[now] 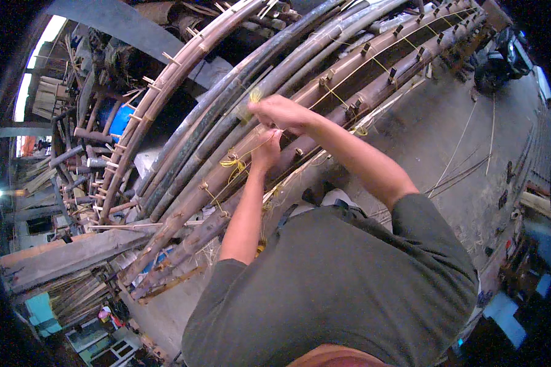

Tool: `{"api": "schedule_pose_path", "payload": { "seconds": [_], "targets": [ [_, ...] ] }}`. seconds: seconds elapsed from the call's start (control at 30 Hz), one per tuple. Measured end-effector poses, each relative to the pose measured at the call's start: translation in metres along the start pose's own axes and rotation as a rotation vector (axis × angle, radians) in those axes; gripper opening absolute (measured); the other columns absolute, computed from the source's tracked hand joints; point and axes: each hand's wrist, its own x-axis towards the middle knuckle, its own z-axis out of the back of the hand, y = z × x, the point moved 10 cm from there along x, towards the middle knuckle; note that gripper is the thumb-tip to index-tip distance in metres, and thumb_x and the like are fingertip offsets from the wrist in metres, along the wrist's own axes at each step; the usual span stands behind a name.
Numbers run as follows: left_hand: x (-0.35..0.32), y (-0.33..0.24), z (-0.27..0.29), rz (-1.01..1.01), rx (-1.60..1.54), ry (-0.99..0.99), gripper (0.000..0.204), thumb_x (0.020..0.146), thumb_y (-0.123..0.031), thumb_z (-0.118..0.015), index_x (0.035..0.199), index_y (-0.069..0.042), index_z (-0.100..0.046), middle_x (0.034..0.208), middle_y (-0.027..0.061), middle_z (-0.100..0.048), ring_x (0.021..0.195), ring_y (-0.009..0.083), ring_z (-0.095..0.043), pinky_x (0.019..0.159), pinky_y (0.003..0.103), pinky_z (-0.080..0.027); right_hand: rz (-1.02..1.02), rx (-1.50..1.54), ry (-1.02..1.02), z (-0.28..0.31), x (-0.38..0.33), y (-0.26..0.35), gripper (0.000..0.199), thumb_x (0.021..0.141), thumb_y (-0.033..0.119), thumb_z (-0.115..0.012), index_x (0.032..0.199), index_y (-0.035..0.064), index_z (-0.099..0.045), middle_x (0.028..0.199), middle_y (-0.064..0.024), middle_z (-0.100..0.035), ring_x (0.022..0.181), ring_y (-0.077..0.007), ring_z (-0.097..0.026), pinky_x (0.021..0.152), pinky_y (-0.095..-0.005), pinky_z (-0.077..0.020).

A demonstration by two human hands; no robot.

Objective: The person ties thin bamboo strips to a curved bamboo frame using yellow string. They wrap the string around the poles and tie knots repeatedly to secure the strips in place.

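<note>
Two long bamboo poles (343,79) lie side by side in front of me, with small dark pegs (392,74) set along them and yellow string running across between them. Over the nearer stretch my right hand (280,114) is closed like a fist, and a frayed tuft of yellow string (254,96) sticks out past its fingers. Just below it, my left hand (267,145) is closed on the string too, almost touching the right. A loose yellow knot (233,164) sits on the pole beside my left wrist. My fingertips are partly hidden.
Behind the poles rest several more bamboo poles (226,101). A curved bamboo rail with short rungs (131,116) stands at the left, near a blue drum (121,119). A concrete beam (79,254) lies at lower left. On the floor at right are thin strips (456,150).
</note>
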Motion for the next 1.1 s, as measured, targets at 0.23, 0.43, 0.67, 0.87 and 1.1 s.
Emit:
{"api": "schedule_pose_path", "payload": {
  "seconds": [0.23,0.43,0.67,0.87,1.1],
  "targets": [
    [0.009,-0.006,0.01,0.076,-0.109,-0.062,0.028,0.094,-0.024,-0.047,0.09,-0.003,-0.066,0.085,0.0157,-0.067,0.08,0.03,-0.065,0.074,0.037,-0.049,0.493,-0.824,-0.116,-0.068,-0.115,-0.072,0.034,0.087,0.029,-0.058,0.062,0.0057,-0.06,0.066,-0.0146,-0.061,0.072,-0.0349,-0.058,0.084,-0.0399,-0.0456],
    [0.101,-0.022,0.076,0.122,-0.379,-0.281,0.03,0.095,-0.023,-0.048,0.089,0.002,-0.064,0.067,0.0102,-0.064,0.06,0.0193,-0.062,0.06,0.035,-0.049,0.488,-0.452,-0.387,-0.039,-0.144,-0.055,0.023,0.09,0.024,-0.057,0.08,0.0048,-0.067,0.089,-0.0138,-0.066,0.092,-0.0322,-0.06,0.09,-0.0415,-0.0438],
    [0.11,0.06,0.032,0.125,0.206,-0.176,0.035,0.088,-0.031,-0.05,0.104,-0.003,-0.064,0.096,0.0225,-0.065,0.094,0.0419,-0.06,0.081,0.049,-0.047,0.01,0.439,-0.806,-0.035,-0.173,-0.178,0.035,0.099,0.03,-0.044,0.109,0.0015,-0.062,0.108,-0.0086,-0.064,0.103,-0.0184,-0.059,0.092,-0.034,-0.044],
    [-0.001,0.059,0.133,0.167,0.219,-0.258,0.033,0.09,-0.023,-0.047,0.113,-0.003,-0.061,0.097,0.0251,-0.064,0.097,0.0411,-0.06,0.085,0.046,-0.047,-0.339,0.717,0.02,-0.197,-0.128,-0.185,0.034,0.098,0.033,-0.043,0.113,0.0057,-0.057,0.103,-0.0045,-0.063,0.089,-0.0136,-0.06,0.079,-0.0288,-0.0477],
    [-0.111,0.093,0.066,0.082,0.183,-0.081,0.027,0.084,-0.023,-0.059,0.105,-0.007,-0.063,0.097,0.0195,-0.066,0.091,0.038,-0.063,0.08,0.046,-0.049,0.097,0.548,-0.895,-0.149,-0.067,-0.075,0.025,0.096,0.023,-0.043,0.081,0.0057,-0.053,0.078,-0.0054,-0.056,0.078,-0.0152,-0.055,0.073,-0.0322,-0.045]
  ]
}}
